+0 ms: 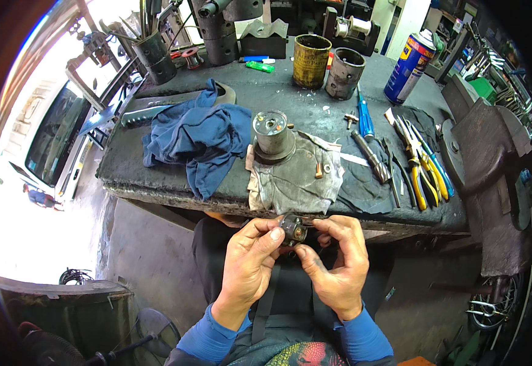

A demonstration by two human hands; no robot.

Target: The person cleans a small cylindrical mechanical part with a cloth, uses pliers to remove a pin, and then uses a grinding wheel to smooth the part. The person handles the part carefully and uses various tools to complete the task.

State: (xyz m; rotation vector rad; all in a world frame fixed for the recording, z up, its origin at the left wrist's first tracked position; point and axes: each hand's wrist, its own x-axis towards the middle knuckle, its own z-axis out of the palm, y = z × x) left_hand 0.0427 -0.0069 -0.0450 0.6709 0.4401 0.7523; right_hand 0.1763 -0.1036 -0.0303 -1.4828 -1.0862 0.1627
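While both hands were busy just in front of the surface (pixel 266 85), one small dark metal part (pixel 293 230) sat between them, off the surface edge and above the lap. Left hand (pixel 248 259) pinched it between thumb and fingers; right hand (pixel 340 262) had thumb and fingertips close together at its other side, narrow; cannot tell whether it gripped anything extra.

Containers on the surface: three open-topped cans, one spray can. Dark can (pixel 155 60), back left, held several thin upright tools, too bunched to count. Yellow can (pixel 309 68) and grimy grey can (pixel 343 78) stood side by side at the back, near each other; insides dark, contents not clear. Blue spray can (pixel 405 70) stood upright to their right; contents hidden.

Other counts: one blue cloth (pixel 211 131), crumpled, left of centre; one grey rag (pixel 302 183) at the front edge, bearing one flanged metal cylinder (pixel 272 135), upright, plus one small copper-coloured piece (pixel 318 170) and one small ring (pixel 327 166). One green lighter (pixel 260 66) lay toward the back, one red spool (pixel 191 58) farther left. Right side: one blue-handled screwdriver (pixel 365 122) and yellow-and-black plier handles (pixel 421 186), overlapping, so pairs not counted.
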